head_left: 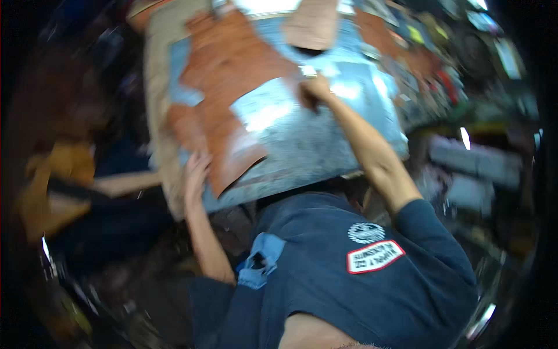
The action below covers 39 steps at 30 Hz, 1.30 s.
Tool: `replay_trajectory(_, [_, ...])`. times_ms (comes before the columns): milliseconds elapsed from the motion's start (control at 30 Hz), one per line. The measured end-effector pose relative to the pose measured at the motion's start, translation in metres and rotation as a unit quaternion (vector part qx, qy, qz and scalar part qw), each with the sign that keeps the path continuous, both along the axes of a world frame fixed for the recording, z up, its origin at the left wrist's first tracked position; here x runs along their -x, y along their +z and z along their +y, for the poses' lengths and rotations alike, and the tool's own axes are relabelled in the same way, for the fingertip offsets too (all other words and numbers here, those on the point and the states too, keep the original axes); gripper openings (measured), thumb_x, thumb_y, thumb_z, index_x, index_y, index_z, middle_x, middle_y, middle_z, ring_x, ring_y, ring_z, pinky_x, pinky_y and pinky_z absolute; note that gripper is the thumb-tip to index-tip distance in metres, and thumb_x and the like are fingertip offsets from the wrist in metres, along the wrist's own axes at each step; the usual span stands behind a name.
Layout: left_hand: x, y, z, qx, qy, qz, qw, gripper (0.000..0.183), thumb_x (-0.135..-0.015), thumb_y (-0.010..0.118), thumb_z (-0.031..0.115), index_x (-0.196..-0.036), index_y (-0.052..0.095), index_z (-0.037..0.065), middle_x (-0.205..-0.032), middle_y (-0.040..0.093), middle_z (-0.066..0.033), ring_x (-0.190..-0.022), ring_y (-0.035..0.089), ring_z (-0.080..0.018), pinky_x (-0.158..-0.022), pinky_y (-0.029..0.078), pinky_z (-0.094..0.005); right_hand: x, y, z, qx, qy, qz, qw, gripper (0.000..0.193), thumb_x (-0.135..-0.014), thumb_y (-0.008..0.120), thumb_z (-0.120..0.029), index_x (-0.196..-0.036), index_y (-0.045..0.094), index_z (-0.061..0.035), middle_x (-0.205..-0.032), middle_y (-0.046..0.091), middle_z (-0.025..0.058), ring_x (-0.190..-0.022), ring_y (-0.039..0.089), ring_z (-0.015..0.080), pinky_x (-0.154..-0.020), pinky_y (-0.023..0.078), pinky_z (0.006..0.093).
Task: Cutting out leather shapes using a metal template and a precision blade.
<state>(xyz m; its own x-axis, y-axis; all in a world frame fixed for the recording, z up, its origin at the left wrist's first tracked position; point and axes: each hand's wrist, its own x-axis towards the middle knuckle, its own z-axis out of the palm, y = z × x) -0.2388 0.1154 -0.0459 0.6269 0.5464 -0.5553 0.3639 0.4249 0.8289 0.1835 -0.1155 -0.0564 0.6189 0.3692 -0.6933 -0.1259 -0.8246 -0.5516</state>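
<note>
A large, irregular piece of brown leather (238,52) lies across a shiny blue-grey work surface (314,145). My left hand (197,170) rests on the lower left edge of the leather, with its fingers stretched out. Farther off, my right hand (315,90) is closed near the right edge of the leather. At its fingers shows a small pale, shiny thing (308,71), too blurred to name. Beyond that hand is a tan flat piece (314,26) with a rounded near end.
A beige border (158,104) runs along the left side of the table. Several tools and scraps (430,75) crowd the far right. Grey boxes (476,160) stand to the right, and yellow-tan pieces (61,180) lie at the left. Much is blurred.
</note>
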Motion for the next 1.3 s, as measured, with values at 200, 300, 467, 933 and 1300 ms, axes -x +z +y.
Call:
replay_trajectory(200, [0.06, 0.028, 0.001, 0.005, -0.071, -0.018, 0.997, 0.06, -0.086, 0.06, 0.006, -0.142, 0.037, 0.005, -0.119, 0.057, -0.0077, -0.105, 0.058, -0.0197, -0.087, 0.051, -0.0295, 0.112, 0.034, 0.043, 0.047, -0.026, -0.304, 0.951, 0.08, -0.068, 0.079, -0.05, -0.121, 0.047, 0.001, -0.115, 0.058, 0.0255, -0.108, 0.059, 0.0411, -0.091, 0.049, 0.0472])
replay_trajectory(300, [0.055, 0.012, 0.014, 0.037, -0.051, 0.025, 0.998, 0.058, -0.088, 0.06, 0.006, -0.141, 0.038, 0.005, -0.12, 0.058, -0.0102, -0.108, 0.057, -0.0217, -0.091, 0.05, -0.0329, 0.111, 0.038, 0.035, 0.024, -0.07, -0.244, 0.967, 0.066, -0.076, 0.073, -0.037, -0.121, 0.046, 0.0024, -0.112, 0.061, 0.0266, -0.109, 0.06, 0.0389, -0.093, 0.048, 0.0466])
replay_trajectory(467, [0.076, -0.038, 0.035, 0.001, 0.021, -0.064, 0.998, 0.056, -0.091, 0.059, 0.013, -0.142, 0.038, 0.005, -0.138, 0.048, -0.0158, -0.125, 0.049, -0.0249, -0.094, 0.05, -0.0332, 0.127, 0.04, 0.049, 0.01, -0.026, -0.211, 0.977, 0.045, -0.079, 0.068, -0.036, -0.114, 0.061, -0.0066, -0.111, 0.066, 0.0206, -0.107, 0.062, 0.0363, -0.09, 0.05, 0.0437])
replay_trajectory(933, [0.148, 0.048, -0.052, 0.069, -0.044, 0.151, 0.985, 0.036, -0.089, 0.065, 0.022, -0.116, 0.057, -0.001, -0.096, 0.064, -0.0019, -0.076, 0.06, -0.0085, -0.065, 0.046, -0.0238, 0.232, 0.086, -0.134, -0.026, -0.067, 0.035, 0.997, 0.03, -0.084, 0.07, -0.021, -0.101, 0.064, 0.0031, -0.083, 0.064, 0.0041, -0.075, 0.057, 0.0114, -0.069, 0.047, 0.0281])
replay_trajectory(1300, [0.149, 0.06, -0.074, -0.037, -0.069, 0.229, 0.97, 0.029, -0.09, 0.06, 0.01, -0.117, 0.058, -0.002, -0.099, 0.064, -0.0035, -0.087, 0.056, -0.0102, -0.076, 0.044, -0.0274, 0.227, 0.069, -0.163, -0.016, -0.055, -0.01, 0.998, 0.021, -0.085, 0.065, -0.018, -0.088, 0.06, 0.0017, -0.068, 0.053, 0.0009, -0.063, 0.047, 0.0105, -0.056, 0.04, 0.0289])
